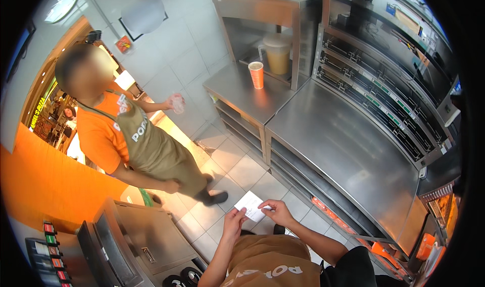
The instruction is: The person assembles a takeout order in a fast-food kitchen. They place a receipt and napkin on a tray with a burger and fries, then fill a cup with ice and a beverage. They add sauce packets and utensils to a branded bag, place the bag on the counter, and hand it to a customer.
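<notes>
A small white paper receipt (pixel 251 206) with dark print is held up in front of my brown apron, over the tiled floor. My left hand (pixel 234 223) pinches its lower left edge. On the opposite side, my right hand (pixel 277 211) has its thumb and fingers closed on the right edge. On the steel counter ahead, apart from both hands, an orange and white paper cup (pixel 256 75) stands upright.
To the left a person (pixel 146 130) in an orange shirt and olive apron holds a clear plastic item (pixel 177 103). A long steel counter (pixel 348 155) runs along the right below a rack (pixel 379 90). A steel cabinet (pixel 151 236) stands at lower left.
</notes>
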`<state>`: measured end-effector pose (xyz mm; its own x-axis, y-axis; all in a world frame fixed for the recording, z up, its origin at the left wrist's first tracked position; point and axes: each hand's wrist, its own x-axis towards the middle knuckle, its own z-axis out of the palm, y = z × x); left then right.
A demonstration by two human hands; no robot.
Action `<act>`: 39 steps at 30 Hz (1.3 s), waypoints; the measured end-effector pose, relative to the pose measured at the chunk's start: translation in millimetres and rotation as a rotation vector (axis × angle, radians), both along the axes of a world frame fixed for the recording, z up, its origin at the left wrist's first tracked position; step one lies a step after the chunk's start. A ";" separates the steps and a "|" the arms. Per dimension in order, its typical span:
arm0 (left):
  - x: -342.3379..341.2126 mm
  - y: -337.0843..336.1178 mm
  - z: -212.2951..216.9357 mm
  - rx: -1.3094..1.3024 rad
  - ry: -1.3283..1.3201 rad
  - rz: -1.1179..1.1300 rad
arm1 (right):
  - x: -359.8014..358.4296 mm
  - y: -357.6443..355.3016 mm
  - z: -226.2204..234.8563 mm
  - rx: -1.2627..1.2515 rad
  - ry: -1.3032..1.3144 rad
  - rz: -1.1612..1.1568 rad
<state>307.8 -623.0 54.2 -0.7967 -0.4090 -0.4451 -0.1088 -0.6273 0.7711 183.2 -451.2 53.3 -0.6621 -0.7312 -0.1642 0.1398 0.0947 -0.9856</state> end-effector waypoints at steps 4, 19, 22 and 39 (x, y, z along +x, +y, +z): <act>-98.2 -29.6 -0.5 0.071 0.010 -0.113 | -61.8 -18.8 -7.8 -0.133 0.006 -0.139; -507.0 -227.4 -47.5 -0.750 0.060 -0.276 | -418.2 -224.5 -32.0 0.233 0.418 -0.766; -569.4 -249.4 -42.5 -0.816 0.124 -0.293 | -480.1 -270.9 -42.2 0.161 0.183 -0.848; -696.4 -264.8 -67.3 -0.895 0.193 -0.356 | -568.0 -323.8 -86.2 0.076 0.127 -1.100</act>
<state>-388.6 -887.8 -13.1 -0.9652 -0.2541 0.0627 -0.0008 0.2423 0.9702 -384.8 -775.0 -33.0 -0.9590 0.2750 -0.0686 0.0833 0.0420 -0.9956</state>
